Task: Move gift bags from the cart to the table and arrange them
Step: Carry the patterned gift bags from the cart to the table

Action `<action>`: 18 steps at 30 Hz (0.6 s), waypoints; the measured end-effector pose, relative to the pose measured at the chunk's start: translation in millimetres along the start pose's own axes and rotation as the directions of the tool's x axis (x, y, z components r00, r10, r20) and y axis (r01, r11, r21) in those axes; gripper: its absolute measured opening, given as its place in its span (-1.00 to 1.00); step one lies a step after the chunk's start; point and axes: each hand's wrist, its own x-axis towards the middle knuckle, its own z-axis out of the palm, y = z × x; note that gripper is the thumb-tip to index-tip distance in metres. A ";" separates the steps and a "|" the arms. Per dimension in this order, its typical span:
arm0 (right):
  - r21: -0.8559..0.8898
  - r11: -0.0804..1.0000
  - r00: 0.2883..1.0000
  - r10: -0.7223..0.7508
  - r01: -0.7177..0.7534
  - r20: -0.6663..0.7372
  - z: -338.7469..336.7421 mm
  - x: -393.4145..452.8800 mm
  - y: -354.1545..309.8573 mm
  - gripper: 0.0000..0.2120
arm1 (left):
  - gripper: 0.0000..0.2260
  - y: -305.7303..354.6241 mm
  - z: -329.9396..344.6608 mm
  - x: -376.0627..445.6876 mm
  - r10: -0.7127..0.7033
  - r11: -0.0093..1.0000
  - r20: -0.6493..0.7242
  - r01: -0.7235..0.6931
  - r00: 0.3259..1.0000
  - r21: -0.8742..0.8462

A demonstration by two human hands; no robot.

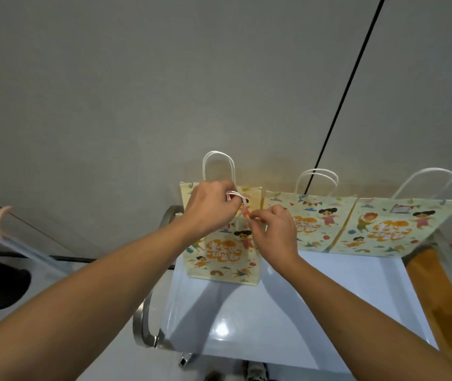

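Gift bags [313, 224] along cart [288, 312] edge

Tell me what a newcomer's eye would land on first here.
Both hands meet at the middle: the left hand grips the white handles of the front gift bag, the right hand pinches them beside it. Behind, three matching cartoon bags stand in a row against the wall, all on the white cart top.
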 end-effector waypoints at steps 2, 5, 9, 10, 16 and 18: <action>-0.009 1.000 1.000 -0.014 0.014 -0.004 -0.5 -1.4 0.8 -0.84 | -0.86 2.6 -1.4 -3.9 0.010 1.000 0.031 -0.010 0.999 0.001; -0.045 0.999 1.000 -0.009 0.008 -0.027 -7.2 -7.8 -2.7 -0.85 | -0.84 7.2 -8.5 -8.9 0.032 0.999 0.049 -0.031 0.998 -0.012; -0.146 0.989 0.998 0.025 -0.033 -0.059 -26.2 -26.3 -11.4 -0.85 | -0.87 17.4 -17.8 -23.0 0.134 0.991 0.064 -0.133 0.989 -0.018; -0.161 0.985 0.996 0.047 -0.058 -0.071 -31.8 -34.6 -13.7 -0.85 | -0.88 20.3 -19.1 -28.6 0.174 0.985 0.080 -0.173 0.981 -0.018; -0.216 0.947 0.942 0.173 -0.240 -0.287 -58.3 -125.7 -33.8 -0.86 | -0.90 45.3 -27.7 -83.4 0.443 0.897 0.143 -0.437 0.885 -0.071; -0.247 0.923 0.912 0.195 -0.295 -0.361 -67.6 -165.1 -39.1 -0.86 | -0.89 57.8 -26.1 -104.1 0.529 0.848 0.158 -0.515 0.834 -0.123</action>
